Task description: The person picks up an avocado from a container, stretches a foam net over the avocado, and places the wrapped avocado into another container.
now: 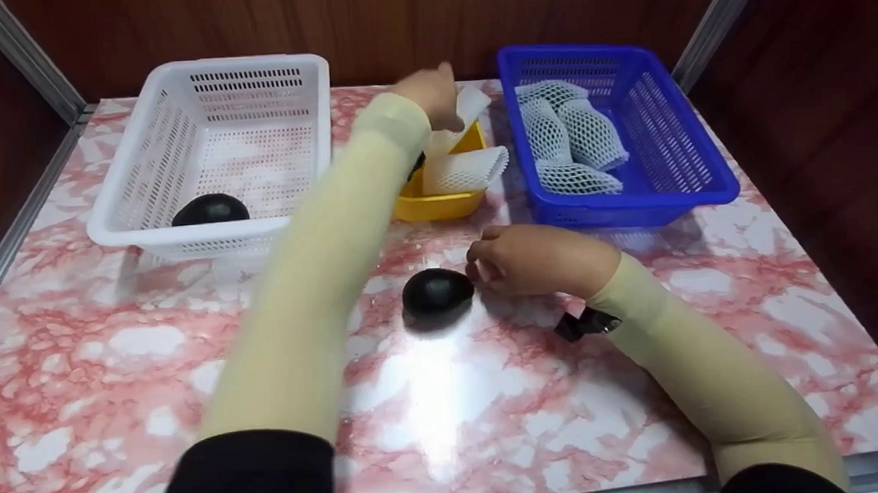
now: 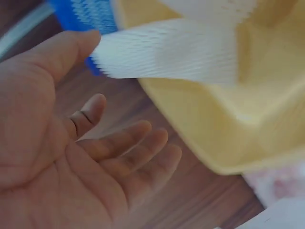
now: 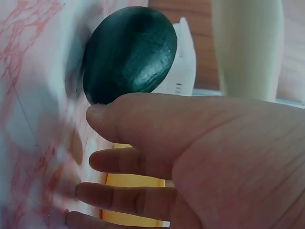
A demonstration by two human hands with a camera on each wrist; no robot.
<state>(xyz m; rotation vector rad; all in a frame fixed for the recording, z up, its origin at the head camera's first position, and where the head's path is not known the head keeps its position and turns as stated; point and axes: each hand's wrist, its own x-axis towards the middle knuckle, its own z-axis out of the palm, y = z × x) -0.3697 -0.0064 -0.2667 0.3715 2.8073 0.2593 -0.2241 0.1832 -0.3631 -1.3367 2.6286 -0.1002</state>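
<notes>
My left hand is over the yellow container at the back middle. White foam net sleeves stick out of it. In the left wrist view the fingers are spread and loosely bent, and the thumb lies by the end of one foam net sleeve without pinching it. A dark green avocado lies on the table. Beside its narrow end is my right hand. The right wrist view shows that thumb tip at the avocado, with the other fingers apart from it; whether it touches is unclear.
At the left stands a white basket with another dark avocado inside. A blue basket at the right holds several net-covered pieces. Wood-look panels rise behind the marbled table.
</notes>
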